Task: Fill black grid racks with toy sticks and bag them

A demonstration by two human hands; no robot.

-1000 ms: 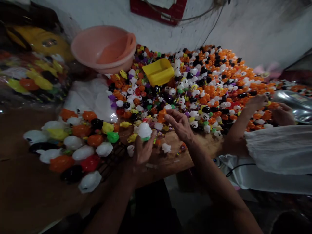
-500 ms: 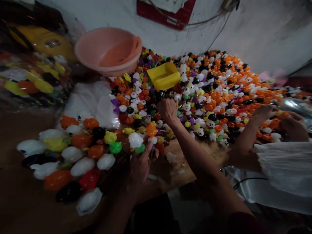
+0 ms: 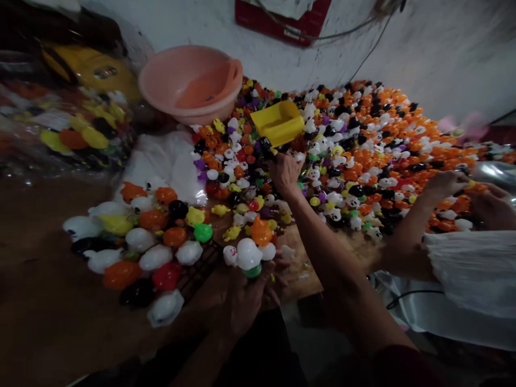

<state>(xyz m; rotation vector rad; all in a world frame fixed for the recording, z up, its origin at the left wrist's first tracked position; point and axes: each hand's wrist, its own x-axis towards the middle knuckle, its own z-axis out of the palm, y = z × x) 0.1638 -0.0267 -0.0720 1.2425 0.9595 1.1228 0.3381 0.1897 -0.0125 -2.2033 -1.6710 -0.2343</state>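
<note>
In the lower middle, my left hand (image 3: 245, 301) is closed round a bunch of small plastic toy figures. A large white round head (image 3: 248, 254), an orange head (image 3: 261, 231) and a green piece (image 3: 252, 271) stick up above the fingers. My right hand (image 3: 286, 173) reaches over the big heap of toy figures (image 3: 387, 134). Its fingers are curled at a black toy figure (image 3: 266, 146) with a yellow bit, just below the yellow scoop (image 3: 278, 123); the fingertips are partly hidden.
Left of my left hand, larger toy heads (image 3: 153, 258) lie in rows on a dark rack. Behind them are white plastic bags (image 3: 161, 161) and a pink basin (image 3: 189, 80). A bag of toys (image 3: 72, 134) stands far left. A co-worker's hands (image 3: 451, 185) handle an orange piece at right.
My left hand has come lower and nearer with its bunch, which now shows another white head. My right hand has the black figure at its fingers. The view has swung slightly left.
</note>
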